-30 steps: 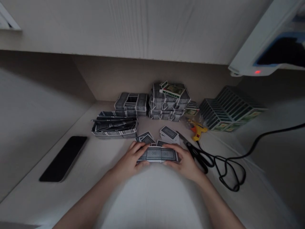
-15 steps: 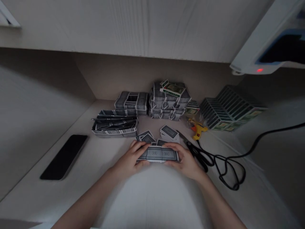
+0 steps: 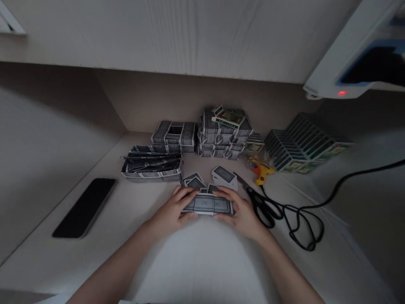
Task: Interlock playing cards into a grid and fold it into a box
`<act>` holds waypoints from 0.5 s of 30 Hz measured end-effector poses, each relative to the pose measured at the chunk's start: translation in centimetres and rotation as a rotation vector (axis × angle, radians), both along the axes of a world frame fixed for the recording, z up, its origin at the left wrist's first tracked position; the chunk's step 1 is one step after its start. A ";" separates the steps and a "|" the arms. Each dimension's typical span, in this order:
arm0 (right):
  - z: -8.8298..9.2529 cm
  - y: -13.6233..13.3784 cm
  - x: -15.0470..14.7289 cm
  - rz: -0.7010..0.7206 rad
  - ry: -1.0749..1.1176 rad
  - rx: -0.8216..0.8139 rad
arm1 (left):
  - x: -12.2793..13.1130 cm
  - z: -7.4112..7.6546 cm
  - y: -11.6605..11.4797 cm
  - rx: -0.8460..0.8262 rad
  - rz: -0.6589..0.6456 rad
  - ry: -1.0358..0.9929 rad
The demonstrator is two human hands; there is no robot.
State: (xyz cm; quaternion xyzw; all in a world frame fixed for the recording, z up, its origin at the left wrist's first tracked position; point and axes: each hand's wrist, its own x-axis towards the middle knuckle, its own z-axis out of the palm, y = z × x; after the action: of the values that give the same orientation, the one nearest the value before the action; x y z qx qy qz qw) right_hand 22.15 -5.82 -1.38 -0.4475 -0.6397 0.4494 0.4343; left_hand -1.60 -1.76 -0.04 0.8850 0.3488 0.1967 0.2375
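Between my hands lies a long, narrow piece made of patterned playing cards (image 3: pixel 207 204), seen from its card-back side. My left hand (image 3: pixel 174 207) grips its left end, fingers over the far edge and thumb at the near edge. On the right end, my right hand (image 3: pixel 241 212) holds it the same way. Just beyond, loose playing cards (image 3: pixel 195 183) lie spread, partly hidden by the held piece. A small stack of cards (image 3: pixel 224 175) sits to their right. Black-handled scissors (image 3: pixel 264 207) rest beside my right hand.
A phone (image 3: pixel 85 208) lies at left. Behind stand an open card-built box (image 3: pixel 152 174) with folded pieces and card-built blocks (image 3: pixel 221 137) topped by a card pack (image 3: pixel 229 117). A yellow glue gun (image 3: pixel 263 170), its cable (image 3: pixel 311 242) and stacked card packs (image 3: pixel 303 143) are at right.
My right hand has shifted slightly left along the card piece, its fingers reaching further over it. My left hand stays nearly in place. The whole view has moved a little.
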 end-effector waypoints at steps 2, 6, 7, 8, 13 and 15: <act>0.1 -0.1 0.0 -0.006 0.015 0.000 | 0.0 0.0 0.0 0.004 -0.004 -0.007; 0.1 -0.2 -0.2 -0.013 0.043 0.006 | -0.1 0.0 0.0 0.013 -0.015 -0.011; 0.1 -0.2 -0.2 -0.016 0.042 0.010 | -0.1 -0.1 0.0 0.013 -0.016 -0.010; 0.1 -0.2 -0.2 -0.019 0.038 0.014 | -0.1 -0.1 0.0 0.012 -0.017 -0.009; 0.3 -0.3 -0.3 -0.029 0.008 0.022 | -0.2 0.0 0.1 0.012 -0.030 -0.011; 0.3 -0.3 -0.3 -0.025 -0.003 0.019 | -0.2 0.0 0.1 0.014 -0.037 -0.007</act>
State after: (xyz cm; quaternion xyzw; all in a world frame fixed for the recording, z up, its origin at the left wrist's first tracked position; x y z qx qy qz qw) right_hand 21.88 -6.08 -1.07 -0.4521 -0.6390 0.4368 0.4432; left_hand -1.82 -1.64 -0.04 0.8924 0.3300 0.1977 0.2359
